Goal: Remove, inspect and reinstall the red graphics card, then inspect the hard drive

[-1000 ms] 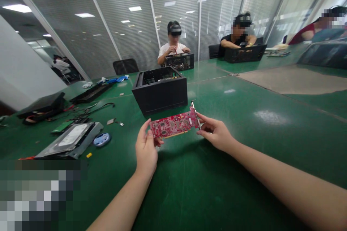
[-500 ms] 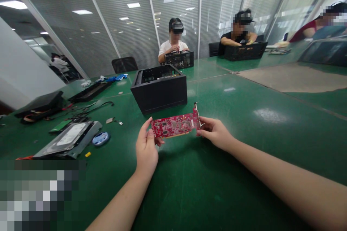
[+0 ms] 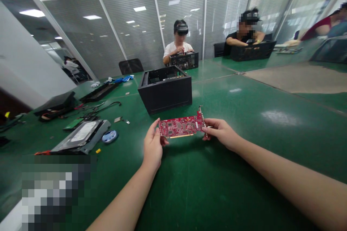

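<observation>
A red graphics card (image 3: 180, 125) is held up above the green table (image 3: 184, 180), its gold edge contacts facing down and its metal bracket on the right. My left hand (image 3: 154, 144) is closed on the card's left end, thumb on the near face. At the other end, the fingers of my right hand (image 3: 221, 133) pinch the bracket side. Just beyond the card stands a black computer case (image 3: 166, 94) with its top side uncovered; most of its inside is hidden by the walls.
Left on the table are a hard drive (image 3: 81, 135), a blue round object (image 3: 110, 136), a small yellow piece (image 3: 98, 150), cables and a black panel (image 3: 99, 92). Across the table, people work at other cases (image 3: 184, 60). A brown sheet (image 3: 298, 77) lies at right.
The view has shifted a little, so the scene sits further right. My right thumb now lies across the near side of the card's bracket end. Both hands still hold the card.
</observation>
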`<move>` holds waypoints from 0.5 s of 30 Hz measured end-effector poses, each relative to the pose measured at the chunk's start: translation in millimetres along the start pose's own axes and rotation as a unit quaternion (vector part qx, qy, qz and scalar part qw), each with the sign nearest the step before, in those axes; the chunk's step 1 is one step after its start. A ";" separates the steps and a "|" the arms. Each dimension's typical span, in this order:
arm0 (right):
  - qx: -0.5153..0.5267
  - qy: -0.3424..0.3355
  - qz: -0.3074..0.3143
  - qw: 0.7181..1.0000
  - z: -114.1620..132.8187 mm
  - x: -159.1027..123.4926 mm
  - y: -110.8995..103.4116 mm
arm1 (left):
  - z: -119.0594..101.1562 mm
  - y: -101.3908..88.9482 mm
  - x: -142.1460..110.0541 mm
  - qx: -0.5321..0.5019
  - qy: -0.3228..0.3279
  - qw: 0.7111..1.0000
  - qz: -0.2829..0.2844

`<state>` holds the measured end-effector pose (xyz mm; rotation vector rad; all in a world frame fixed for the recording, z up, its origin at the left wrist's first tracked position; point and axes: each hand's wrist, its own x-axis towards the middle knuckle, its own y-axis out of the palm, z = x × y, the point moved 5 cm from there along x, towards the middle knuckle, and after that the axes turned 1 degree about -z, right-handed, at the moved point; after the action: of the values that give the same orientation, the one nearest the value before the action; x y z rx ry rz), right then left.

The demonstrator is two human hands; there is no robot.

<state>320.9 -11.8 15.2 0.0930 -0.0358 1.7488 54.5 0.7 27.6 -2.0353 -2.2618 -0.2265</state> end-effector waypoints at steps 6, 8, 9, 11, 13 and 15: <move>0.063 0.028 0.007 0.998 -8.5 7.2 -5.8 | -34.0 2.9 -3.2 0.129 0.091 0.987 -0.008; 0.087 0.031 -0.002 0.996 -9.8 9.8 -7.4 | -66.6 -1.9 -13.6 0.204 0.171 0.963 -0.043; 0.096 0.032 -0.008 0.995 -10.1 10.8 -8.0 | -84.1 -6.8 -23.0 0.234 0.206 0.948 -0.057; 0.110 0.037 -0.021 0.993 -10.2 12.4 -8.5 | -110.9 -21.3 -48.0 0.260 0.214 0.941 -0.041; 0.118 0.040 -0.023 0.992 -9.8 13.6 -8.0 | -117.0 -28.3 -82.3 0.231 0.131 0.951 0.158; 0.126 0.039 -0.019 0.991 -9.5 14.6 -7.6 | -110.6 -31.6 -133.3 0.215 0.051 0.887 0.405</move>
<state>325.4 4.6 6.7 0.2080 0.2436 1.7098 33.9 -151.9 112.9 -2.3881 -1.0908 0.2097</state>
